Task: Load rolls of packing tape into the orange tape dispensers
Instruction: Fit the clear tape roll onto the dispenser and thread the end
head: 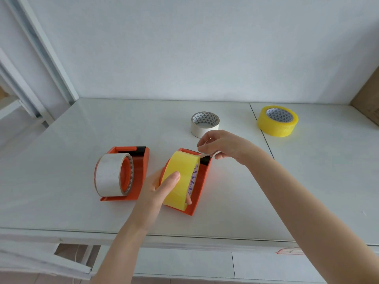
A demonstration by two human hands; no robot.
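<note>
Two orange tape dispensers stand side by side on the white table. The left dispenser (141, 173) carries a white tape roll (110, 177) upright on its hub. The right dispenser (202, 185) carries a yellow tape roll (180, 177). My left hand (162, 189) grips this yellow roll, thumb on its outer face and a fingertip inside the core. My right hand (221, 145) is at the dispenser's black cutter end, fingers curled and pinching the tape's loose end. A spare white roll (205, 124) and a spare yellow roll (277, 120) lie flat farther back.
The white table (61, 160) meets a white wall at the back. A white metal frame (41, 48) slants down at the left. A brown cardboard box (369, 99) sits at the far right edge. A seam (264, 136) crosses the tabletop at the right.
</note>
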